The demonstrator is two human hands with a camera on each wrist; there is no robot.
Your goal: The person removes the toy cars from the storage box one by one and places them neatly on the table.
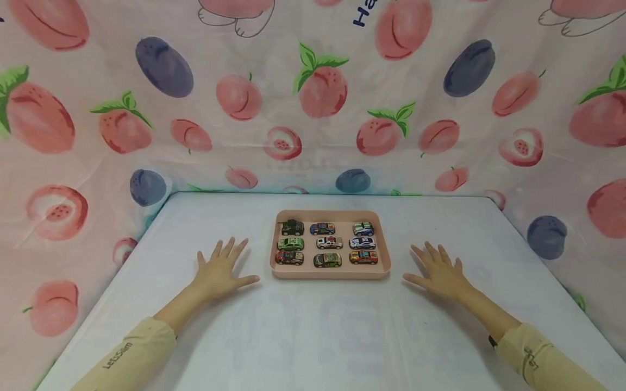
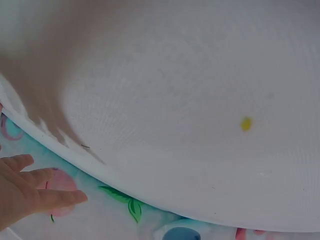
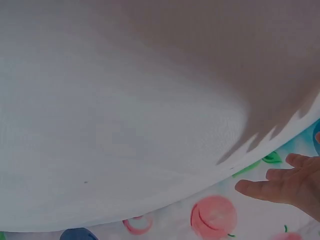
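A shallow pink tray (image 1: 330,275) sits on the white table, with several small toy vehicles in three columns inside it. In its back left corner is a dark green toy tank (image 1: 292,227), and below that a green toy car (image 1: 290,244). A white toy car (image 1: 362,243) and a red-and-yellow toy car (image 1: 363,257) are in the right column. To the left of the tray my left hand (image 1: 217,277) has its fingers spread and holds nothing. My right hand (image 1: 442,276), also spread and holding nothing, is to the tray's right. Both wrist views show outstretched fingers.
The white table (image 1: 332,331) reaches back to a fruit-print cloth (image 1: 323,152) hanging behind it and along both sides. A small yellow spot (image 2: 246,124) shows on the white surface in the left wrist view.
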